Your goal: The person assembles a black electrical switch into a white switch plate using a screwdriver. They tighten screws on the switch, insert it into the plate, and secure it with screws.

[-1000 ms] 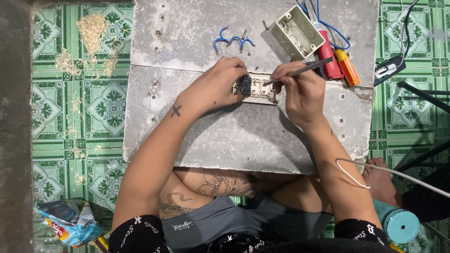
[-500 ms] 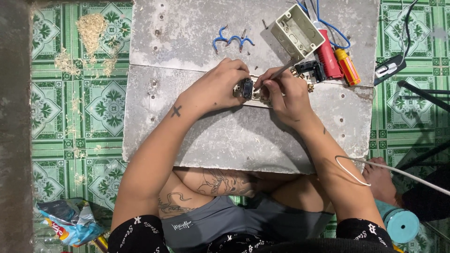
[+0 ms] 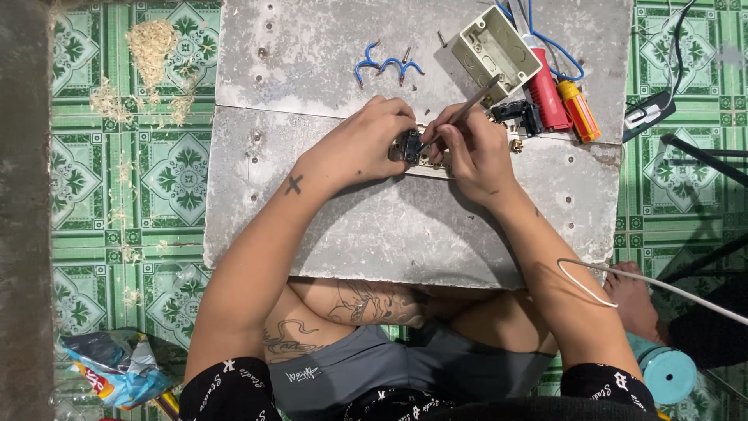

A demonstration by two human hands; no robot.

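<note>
My left hand point(image 3: 366, 144) grips a small dark switch module point(image 3: 411, 146) seated in a beige frame point(image 3: 432, 162) on the grey board point(image 3: 389, 226). My right hand point(image 3: 471, 148) holds a thin screwdriver point(image 3: 467, 109), its tip down at the module and its shaft angled up to the right. Both hands meet over the frame at the board's middle.
A beige wall box point(image 3: 496, 45), a red tool point(image 3: 548, 90), an orange-handled screwdriver point(image 3: 579, 111) and a black part point(image 3: 520, 114) lie at the upper right. Bent blue wire pieces point(image 3: 386, 66) sit above my hands. A white cable point(image 3: 623, 277) crosses my right forearm. Sawdust point(image 3: 148, 54) lies on the green tiles.
My right hand has turned the screwdriver from lying nearly flat toward the right to standing steeply, with its tip on the module. My left hand has stayed on the module.
</note>
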